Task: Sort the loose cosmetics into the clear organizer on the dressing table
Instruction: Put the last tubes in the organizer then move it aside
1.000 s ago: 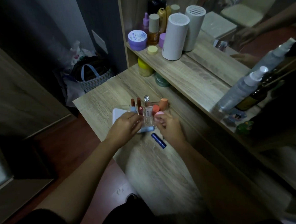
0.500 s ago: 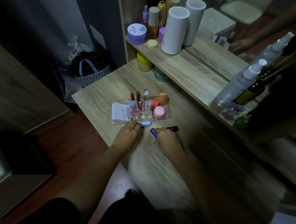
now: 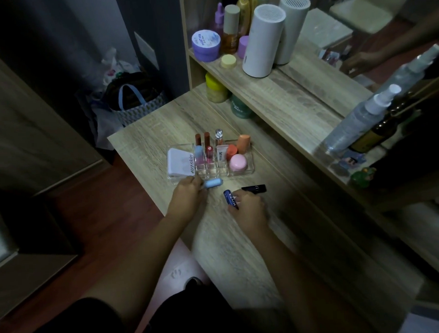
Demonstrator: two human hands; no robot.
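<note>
Blue stick under right hand, near table edge.

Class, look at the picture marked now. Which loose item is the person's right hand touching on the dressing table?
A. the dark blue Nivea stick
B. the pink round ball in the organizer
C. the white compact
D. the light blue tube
A: the right hand has its fingers on the dark blue Nivea stick, while the light blue tube lies by the left hand.
</note>
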